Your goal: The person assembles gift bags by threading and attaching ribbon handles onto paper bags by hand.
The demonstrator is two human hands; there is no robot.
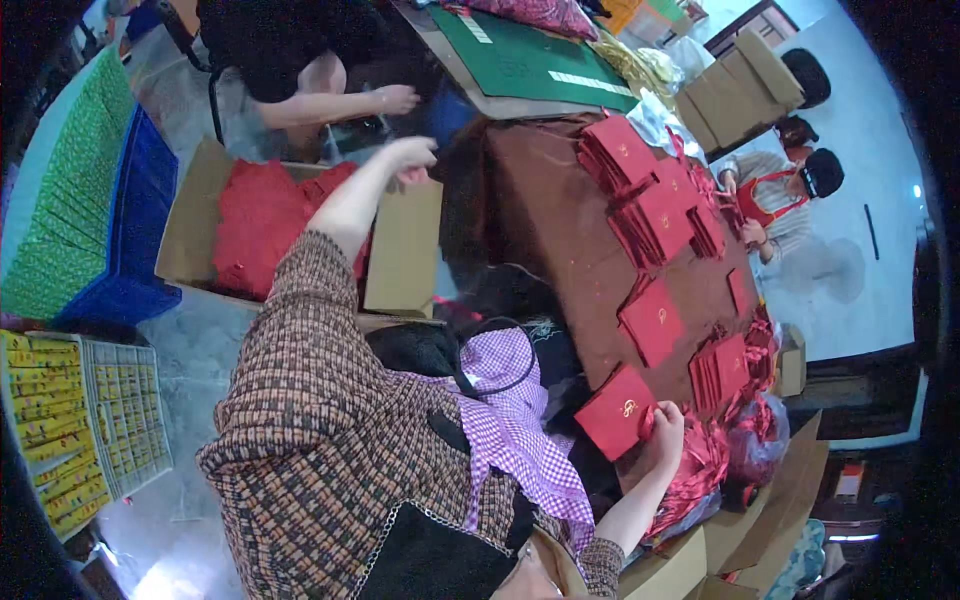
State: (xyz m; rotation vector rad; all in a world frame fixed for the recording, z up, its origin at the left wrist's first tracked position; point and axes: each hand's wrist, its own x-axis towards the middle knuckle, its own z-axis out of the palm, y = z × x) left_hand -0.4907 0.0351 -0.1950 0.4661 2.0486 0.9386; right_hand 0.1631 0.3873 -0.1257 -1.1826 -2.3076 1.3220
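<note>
My right hand grips the edge of a flat red pouch with a gold emblem, at the near edge of the brown-covered table. My left arm reaches out to the far left. There my left hand hangs over the rim of an open cardboard box, its fingers loosely apart and nothing visible in them. Red fabric pieces fill that box. Another red pouch lies flat on the table, beyond the one I hold. Stacks of red pouches stand farther along the table.
Across the table a person in a red apron handles red pieces. Another person's hand is close beyond my left hand. Red ribbon bundles and an open carton are at my right. A blue crate stands at the left.
</note>
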